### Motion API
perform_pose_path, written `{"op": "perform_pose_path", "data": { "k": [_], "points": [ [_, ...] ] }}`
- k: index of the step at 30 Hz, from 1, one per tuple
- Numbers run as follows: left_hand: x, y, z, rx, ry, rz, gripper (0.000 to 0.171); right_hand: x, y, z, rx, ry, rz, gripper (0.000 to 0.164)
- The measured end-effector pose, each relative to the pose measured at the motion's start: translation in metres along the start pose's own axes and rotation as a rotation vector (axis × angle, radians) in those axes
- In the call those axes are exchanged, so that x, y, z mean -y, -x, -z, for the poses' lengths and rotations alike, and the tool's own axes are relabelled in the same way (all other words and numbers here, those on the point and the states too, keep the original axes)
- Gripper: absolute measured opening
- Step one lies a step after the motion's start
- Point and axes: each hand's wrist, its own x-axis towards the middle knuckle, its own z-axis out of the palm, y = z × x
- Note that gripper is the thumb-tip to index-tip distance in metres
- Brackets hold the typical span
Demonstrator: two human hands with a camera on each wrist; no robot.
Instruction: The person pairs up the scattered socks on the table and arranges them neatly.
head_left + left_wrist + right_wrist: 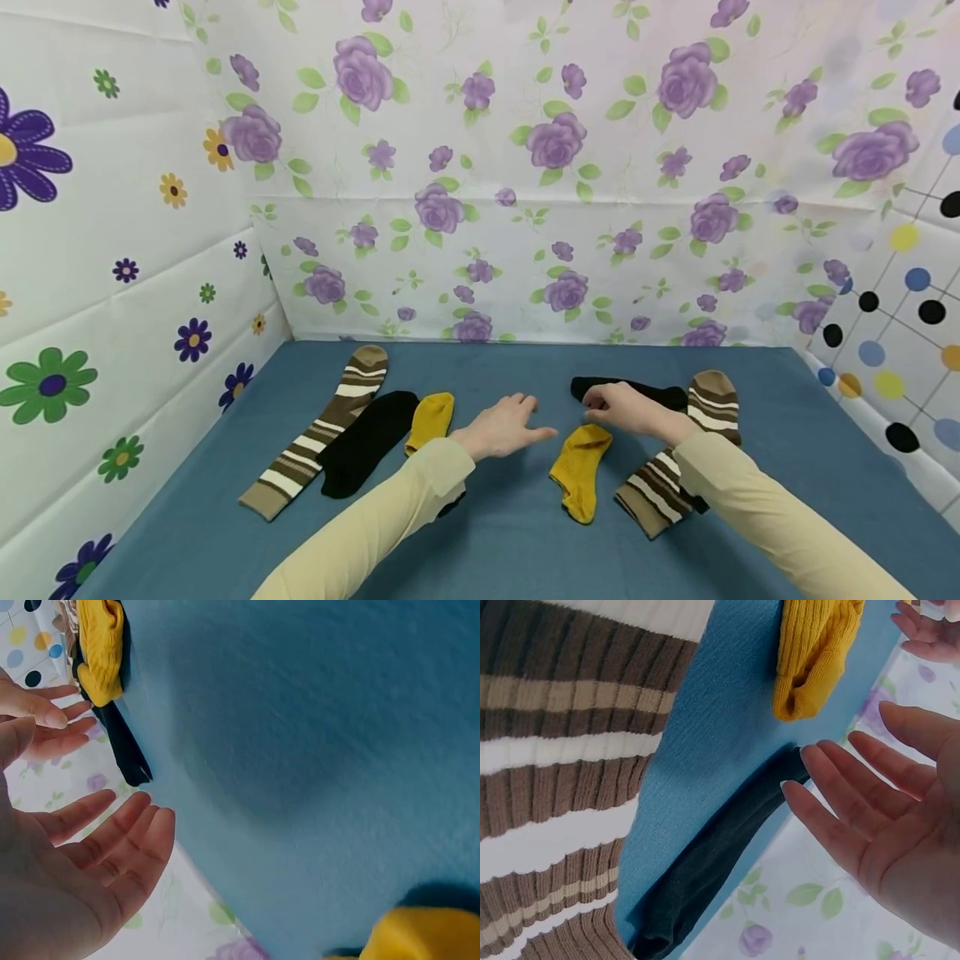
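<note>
All the fingers point(156, 844) we see are loose and free; our left hand point(501, 427) is near one yellow sock point(431, 419), our right hand point(630, 408) near another yellow sock point(582, 473) and a black sock point(652, 392), with striped socks point(318, 435) farther out on the blue table point(495, 550)

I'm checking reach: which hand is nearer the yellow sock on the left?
Left. The left hand is just right of that yellow sock; the right hand is much farther right.
</note>
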Motion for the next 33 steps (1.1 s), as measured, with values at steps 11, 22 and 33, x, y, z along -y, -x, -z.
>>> {"op": "perform_pose_path", "data": {
  "k": [11,22,33],
  "points": [
    [-0.008,0.000,-0.007,0.058,0.043,-0.002,0.049,0.004,0.002,0.000,0.048,-0.029,0.033,0.021],
    [-0.019,0.003,-0.008,0.113,0.093,-0.054,0.045,0.003,0.002,-0.002,0.084,0.015,0.019,0.019],
    [-0.026,0.004,-0.014,0.131,0.071,-0.054,0.037,0.003,0.002,-0.004,0.099,0.024,0.014,0.020]
  ]
}}
